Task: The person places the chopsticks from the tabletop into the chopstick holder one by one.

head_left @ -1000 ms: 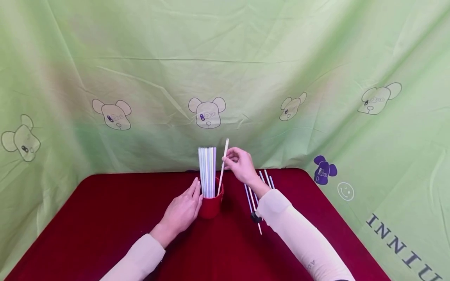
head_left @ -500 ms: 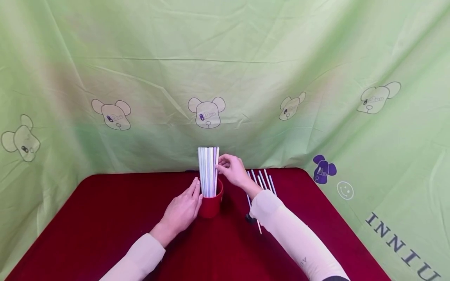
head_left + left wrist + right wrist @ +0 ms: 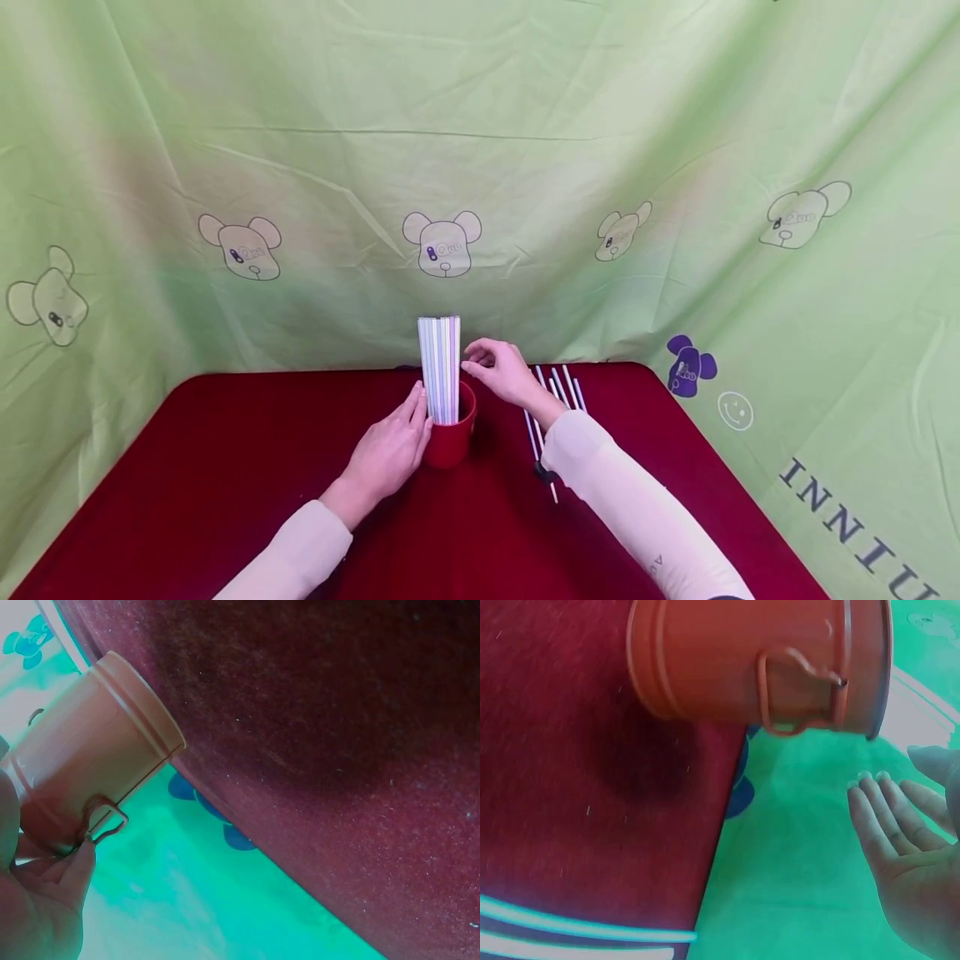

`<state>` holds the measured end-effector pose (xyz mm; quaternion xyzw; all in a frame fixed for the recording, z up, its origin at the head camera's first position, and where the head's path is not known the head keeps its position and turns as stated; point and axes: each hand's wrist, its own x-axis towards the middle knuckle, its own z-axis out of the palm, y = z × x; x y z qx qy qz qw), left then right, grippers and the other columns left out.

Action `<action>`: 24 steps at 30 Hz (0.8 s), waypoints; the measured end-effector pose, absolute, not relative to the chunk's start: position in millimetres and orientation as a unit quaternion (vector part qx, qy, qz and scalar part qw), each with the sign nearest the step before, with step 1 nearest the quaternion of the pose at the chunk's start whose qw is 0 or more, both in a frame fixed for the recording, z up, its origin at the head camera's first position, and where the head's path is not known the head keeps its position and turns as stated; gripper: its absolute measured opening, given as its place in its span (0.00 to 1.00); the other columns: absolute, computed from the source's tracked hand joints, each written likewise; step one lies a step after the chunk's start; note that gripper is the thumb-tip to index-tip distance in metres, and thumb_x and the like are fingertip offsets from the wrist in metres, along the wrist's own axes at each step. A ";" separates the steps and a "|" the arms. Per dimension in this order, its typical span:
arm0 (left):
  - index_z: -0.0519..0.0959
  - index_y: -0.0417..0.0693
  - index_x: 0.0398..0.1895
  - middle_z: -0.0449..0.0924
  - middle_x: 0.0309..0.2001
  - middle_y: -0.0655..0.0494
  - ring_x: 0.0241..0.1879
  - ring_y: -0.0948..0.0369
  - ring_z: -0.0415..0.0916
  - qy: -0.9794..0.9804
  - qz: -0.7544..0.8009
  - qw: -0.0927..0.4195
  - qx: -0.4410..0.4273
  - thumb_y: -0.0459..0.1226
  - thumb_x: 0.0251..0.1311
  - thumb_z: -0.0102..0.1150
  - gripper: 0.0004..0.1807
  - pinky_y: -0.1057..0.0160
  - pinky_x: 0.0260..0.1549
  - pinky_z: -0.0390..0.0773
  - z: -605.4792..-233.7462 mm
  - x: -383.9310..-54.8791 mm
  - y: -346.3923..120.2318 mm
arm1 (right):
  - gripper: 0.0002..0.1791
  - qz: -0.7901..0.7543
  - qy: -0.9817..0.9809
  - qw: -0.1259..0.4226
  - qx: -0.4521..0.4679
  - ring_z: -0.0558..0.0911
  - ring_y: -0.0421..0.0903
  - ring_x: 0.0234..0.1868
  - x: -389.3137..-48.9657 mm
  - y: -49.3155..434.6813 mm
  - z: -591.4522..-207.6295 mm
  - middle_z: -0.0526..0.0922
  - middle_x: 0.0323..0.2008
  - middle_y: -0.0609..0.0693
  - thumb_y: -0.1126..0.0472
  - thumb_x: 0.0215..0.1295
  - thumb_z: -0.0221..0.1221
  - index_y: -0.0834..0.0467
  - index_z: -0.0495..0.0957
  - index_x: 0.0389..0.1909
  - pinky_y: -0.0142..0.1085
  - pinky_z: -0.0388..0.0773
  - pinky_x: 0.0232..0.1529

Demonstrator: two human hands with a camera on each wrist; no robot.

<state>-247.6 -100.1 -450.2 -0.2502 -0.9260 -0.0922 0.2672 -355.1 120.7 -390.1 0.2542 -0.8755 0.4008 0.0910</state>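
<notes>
A small red bucket (image 3: 447,446) with looped side handles stands upright on the table. A bundle of paper straws (image 3: 440,367) rises out of it, packed towards its left side. At the bucket's left, my left hand (image 3: 386,450) holds it near the rim, thumb in front and fingers further back; in the left wrist view the fingertips lie by a handle (image 3: 109,821). My right hand (image 3: 498,371) hovers to the right of the straws, above the rim and apart from them. In the right wrist view its fingers (image 3: 889,814) are extended and hold nothing.
Several loose straws (image 3: 555,387) lie on the red tablecloth (image 3: 187,467) to the right, partly under the right forearm. Behind the table hangs a green curtain (image 3: 337,167) printed with bear heads. A black wrist strap piece (image 3: 543,472) shows below the right sleeve.
My right hand brought a straw left against the bundle in the bucket, then let go and drew slightly back to the right. My left hand stayed at the bucket.
</notes>
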 end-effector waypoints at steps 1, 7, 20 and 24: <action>0.70 0.28 0.70 0.67 0.72 0.35 0.62 0.48 0.78 -0.926 -0.092 0.268 -0.250 0.40 0.75 0.54 0.28 0.54 0.45 0.86 -450.0 -247.6 -99.9 | 0.13 0.395 -0.878 0.093 0.255 0.86 0.47 0.39 -356.0 124.4 -390.0 0.88 0.38 0.52 0.62 0.67 0.67 0.64 0.83 0.49 0.39 0.84 0.46; 0.70 0.28 0.69 0.68 0.71 0.34 0.63 0.47 0.78 -0.922 -0.095 0.274 -0.255 0.39 0.75 0.53 0.27 0.54 0.46 0.86 -449.8 -247.6 -99.6 | 0.11 0.349 -0.893 0.098 0.268 0.86 0.49 0.40 -360.5 155.9 -389.8 0.87 0.39 0.55 0.64 0.67 0.65 0.65 0.83 0.48 0.46 0.84 0.48; 0.70 0.28 0.69 0.66 0.72 0.34 0.62 0.48 0.78 -0.923 -0.094 0.273 -0.254 0.39 0.76 0.52 0.27 0.55 0.44 0.86 -448.8 -247.0 -100.4 | 0.18 0.232 -0.939 0.109 0.229 0.81 0.63 0.50 -376.2 240.5 -407.8 0.81 0.49 0.67 0.66 0.65 0.64 0.70 0.79 0.52 0.56 0.79 0.54; 0.70 0.28 0.70 0.66 0.73 0.35 0.62 0.48 0.78 -0.925 -0.097 0.269 -0.251 0.40 0.76 0.52 0.27 0.54 0.44 0.86 -449.0 -246.1 -99.8 | 0.17 0.204 -0.950 0.103 0.212 0.81 0.63 0.48 -380.8 261.4 -419.6 0.82 0.46 0.67 0.67 0.63 0.64 0.70 0.79 0.50 0.57 0.79 0.51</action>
